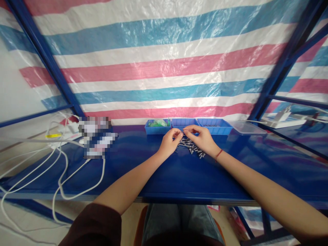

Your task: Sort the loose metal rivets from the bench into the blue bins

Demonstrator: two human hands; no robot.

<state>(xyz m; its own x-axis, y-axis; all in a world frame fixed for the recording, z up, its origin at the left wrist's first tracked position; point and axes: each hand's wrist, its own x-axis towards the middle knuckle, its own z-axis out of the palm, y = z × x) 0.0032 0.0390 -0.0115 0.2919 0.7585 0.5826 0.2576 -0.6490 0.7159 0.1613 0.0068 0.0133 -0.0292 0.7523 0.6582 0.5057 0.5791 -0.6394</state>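
Observation:
My left hand [171, 139] and my right hand [200, 137] meet fingertip to fingertip above the blue tabletop [169, 177]. Both are closed in a pinch; whatever lies between the fingers is too small to name. Under and between them spreads a pile of small, thin metal pieces [193, 147], partly covered by the hands. Just behind the fingers stands the middle blue bin [183, 122]. A red string bracelet [218, 155] circles my right wrist.
The left blue bin [157, 131] holds green and clear plastic; the right blue bin [216, 130] has small metal pieces. A clear lid [248, 127] lies to their right. White cables [61, 171] loop over the table's left side. A striped sheet [164, 71] hangs behind.

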